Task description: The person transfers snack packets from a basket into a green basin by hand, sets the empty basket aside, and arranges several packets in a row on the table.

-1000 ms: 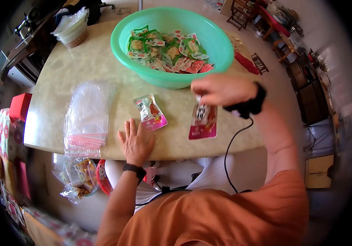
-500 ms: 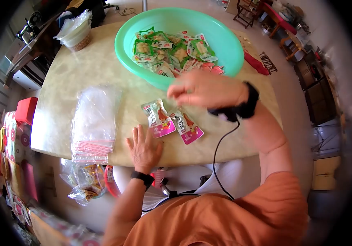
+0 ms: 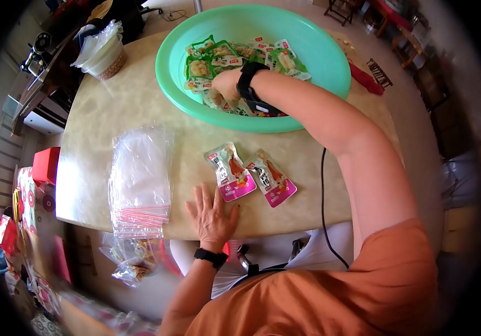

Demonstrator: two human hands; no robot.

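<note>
My left hand (image 3: 213,220) lies flat on the table with its fingers spread, just below a pink and white snack packet (image 3: 231,172). A second similar packet (image 3: 271,178) lies close to the right of the first. Inside the large green basin (image 3: 324,67), my right hand (image 3: 226,89) reaches down among many small snack packets (image 3: 200,68). Its fingertips are partly hidden, so whether they hold a packet cannot be made out. A stack of clear zip bags (image 3: 141,179) lies on the table left of my left hand.
A tub with a plastic bag (image 3: 106,59) stands at the table's (image 3: 86,131) back left. A red cloth (image 3: 366,78) lies right of the basin. A black cable hangs beside my right arm. Below the table's front edge is a filled plastic bag (image 3: 134,257).
My right hand has let go of the second packet, which now lies beside the first, and has moved up into the basin. My left hand still rests on the table. The view has shifted slightly.
</note>
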